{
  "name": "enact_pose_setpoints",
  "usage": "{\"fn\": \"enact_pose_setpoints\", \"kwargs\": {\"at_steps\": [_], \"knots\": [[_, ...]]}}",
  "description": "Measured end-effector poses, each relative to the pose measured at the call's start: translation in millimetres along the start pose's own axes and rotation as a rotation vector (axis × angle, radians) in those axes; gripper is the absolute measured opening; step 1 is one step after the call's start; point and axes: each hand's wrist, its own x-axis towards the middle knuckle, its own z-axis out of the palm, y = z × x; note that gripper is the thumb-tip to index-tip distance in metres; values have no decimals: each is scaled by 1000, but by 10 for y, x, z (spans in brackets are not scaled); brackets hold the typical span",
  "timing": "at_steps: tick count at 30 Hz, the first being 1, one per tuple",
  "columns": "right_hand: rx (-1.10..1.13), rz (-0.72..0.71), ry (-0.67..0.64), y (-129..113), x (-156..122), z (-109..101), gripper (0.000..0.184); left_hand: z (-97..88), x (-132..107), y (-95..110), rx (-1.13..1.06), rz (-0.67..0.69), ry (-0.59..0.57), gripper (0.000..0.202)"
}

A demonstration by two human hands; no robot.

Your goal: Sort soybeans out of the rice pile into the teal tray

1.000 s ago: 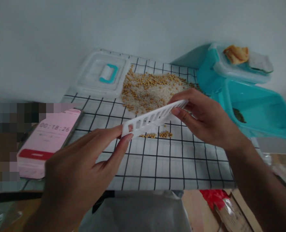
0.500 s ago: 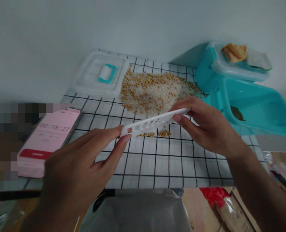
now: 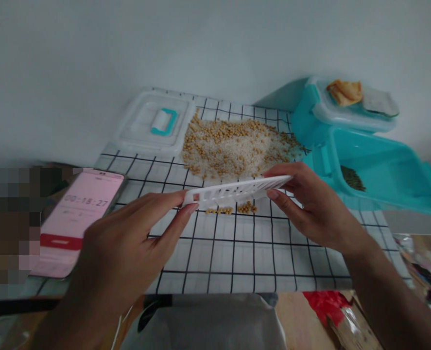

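A white slotted plastic tray point(image 3: 233, 192) is held nearly edge-on above the table, its right end a little higher. My left hand point(image 3: 138, 236) pinches its left end between thumb and fingers. At the other end my right hand point(image 3: 312, 209) grips it, thumb on the near side. What lies on its upper face is hidden. Beyond the tray spreads a pile of white grains mixed with yellow beans point(image 3: 233, 143), some greenish bits at its right. Just below the tray's near edge, loose yellow beans point(image 3: 247, 208) lie on the checked cloth point(image 3: 244, 257).
A clear lid point(image 3: 138, 119) with a turquoise handle lies back left. At left, a phone point(image 3: 80, 209) shows a timer. An open turquoise bin point(image 3: 390, 167) with green beans stands right, before a lidded turquoise box point(image 3: 302, 114) topped by a crumpled orange packet point(image 3: 344, 92).
The view has tilted, so the surroundings sit slightly lower in the picture. The tray's right end has dipped, bringing it closer to level. Both hands keep their hold.
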Motion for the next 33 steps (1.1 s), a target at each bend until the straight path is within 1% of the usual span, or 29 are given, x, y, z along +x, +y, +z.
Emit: {"fn": "enact_pose_setpoints", "kwargs": {"at_steps": [3,8,14,22,24,27,30,33], "knots": [[51,43,-8,53,-56,2,30,37,36,-54,-17,10,-3,15],[-25,98,-12,77,-152,-11,22,58,-12,-87,-13,24,-56,17],[-113,89,-32,60,-164,-18,20,86,-73,-68,-53,-16,-65,16],[-174,73,-56,29,-120,-28,18,120,-120,-115,11,-39,-82,15],[-176,67,-53,31,-102,-26,17,121,-110,-119,22,-50,-85,16],[-154,52,-40,38,-64,-17,17,138,-69,-130,15,-76,-58,17],[-138,53,-28,56,-28,-2,17,172,-1,-150,-8,-110,-34,18],[-123,74,-15,95,4,13,17,207,89,-165,-24,-145,-38,19]]}}
